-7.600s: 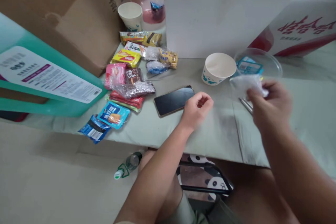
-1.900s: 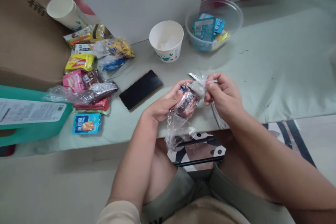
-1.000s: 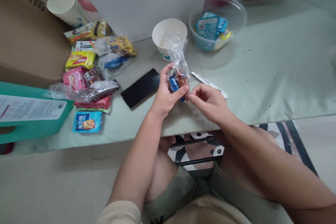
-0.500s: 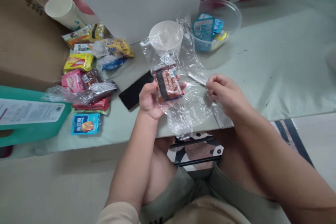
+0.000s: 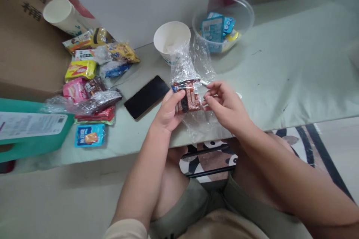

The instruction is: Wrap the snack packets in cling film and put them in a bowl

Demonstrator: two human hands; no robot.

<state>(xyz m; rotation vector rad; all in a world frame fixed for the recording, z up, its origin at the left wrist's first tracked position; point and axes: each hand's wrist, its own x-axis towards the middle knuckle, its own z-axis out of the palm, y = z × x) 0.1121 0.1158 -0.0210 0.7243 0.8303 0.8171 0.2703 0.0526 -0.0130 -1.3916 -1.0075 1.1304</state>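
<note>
My left hand is closed round a reddish-brown snack packet, with the thumb pressed on its front. Clear plastic wrap hangs about the packet, reaching up to the white paper cup and down to the table edge. Close to the packet's right side, my right hand pinches a thin pale strip-like tool. Its tip points at the packet's upper right corner; most of it is hidden by the fingers. A black phone lies just left of my left hand.
Several snack packets are piled at the left, beside a second paper cup and a teal container. A clear plastic bowl holds blue and yellow packets. Cardboard and white boxes stand behind.
My right hand has moved left, bringing the tool up to the packet. The plastic wrap has drawn in and mostly slid off the cup. My left thumb now lies across the packet's front.
</note>
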